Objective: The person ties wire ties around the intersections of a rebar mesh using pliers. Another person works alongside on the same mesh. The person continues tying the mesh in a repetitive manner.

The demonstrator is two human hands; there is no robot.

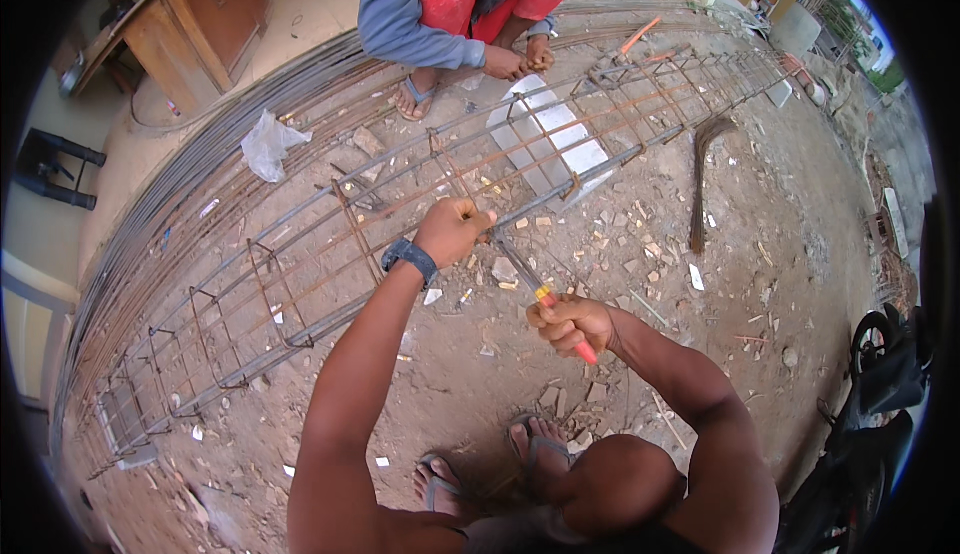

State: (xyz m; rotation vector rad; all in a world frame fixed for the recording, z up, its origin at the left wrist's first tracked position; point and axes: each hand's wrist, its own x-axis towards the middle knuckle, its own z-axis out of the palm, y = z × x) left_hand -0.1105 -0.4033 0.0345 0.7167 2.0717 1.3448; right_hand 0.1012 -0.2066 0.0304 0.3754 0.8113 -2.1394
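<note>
A long rebar cage (270,292) of rusty bars and square stirrups runs from lower left to upper right in front of me. My left hand (455,232), with a dark watch (410,259) on its wrist, is closed at the cage's near bar; its fingertips are partly hidden. My right hand (572,326) is wrapped round the red and yellow handle of a tying hook (545,296). The hook's thin metal shaft slants up and left to the near bar, right beside my left fingers. Its tip is too small to make out.
Across the cage a person (425,14) crouches, both hands together by a pale block (545,129) under the bars. Long loose bars (200,154) curve along the left wall. A wire bundle (698,189) lies at right, a motorbike (850,444) at lower right. Broken tile pieces litter the dirt.
</note>
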